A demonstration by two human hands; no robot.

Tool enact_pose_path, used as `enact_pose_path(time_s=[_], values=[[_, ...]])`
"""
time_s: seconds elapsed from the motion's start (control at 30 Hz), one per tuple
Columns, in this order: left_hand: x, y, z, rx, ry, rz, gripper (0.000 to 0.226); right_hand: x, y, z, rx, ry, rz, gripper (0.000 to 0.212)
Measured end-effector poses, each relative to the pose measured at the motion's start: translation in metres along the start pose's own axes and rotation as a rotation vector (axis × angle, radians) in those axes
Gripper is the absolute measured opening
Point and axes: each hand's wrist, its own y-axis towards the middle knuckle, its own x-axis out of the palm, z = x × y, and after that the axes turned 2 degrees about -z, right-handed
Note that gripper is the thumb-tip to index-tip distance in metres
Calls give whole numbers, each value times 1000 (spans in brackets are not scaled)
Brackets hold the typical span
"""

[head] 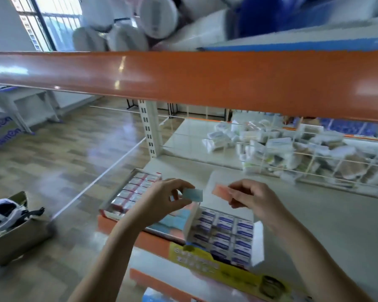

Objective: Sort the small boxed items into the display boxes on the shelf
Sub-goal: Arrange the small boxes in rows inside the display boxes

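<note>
Sorting step in hand. A small blue box (194, 194) is pinched by the left hand (166, 198); a small pink box (221, 190) is pinched by the right hand (252, 196). Both are held above the shelf (336, 214), over three display boxes: red-packed (135, 191), blue-and-pink (175, 216), purple-packed (225, 234). Next, judged: each box is to be lowered into the blue-and-pink display box.

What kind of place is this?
Probably a shop or stockroom: orange-edged metal shelving, display boxes full of small boxed items, and a wire basket of wrapped goods.
</note>
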Motion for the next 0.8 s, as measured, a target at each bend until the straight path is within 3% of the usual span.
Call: enact_pose_path(time_s=[0.23, 0.47, 0.8], values=[[-41, -33, -64, -76, 1, 32, 32, 63, 37, -22, -47, -333, -118, 4], [-56, -46, -94, -148, -30, 105, 32, 122, 55, -36, -77, -767, -322, 22], [-52, -43, -103, -92, -42, 75, 29, 168, 65, -14, 38, -874, -392, 15]])
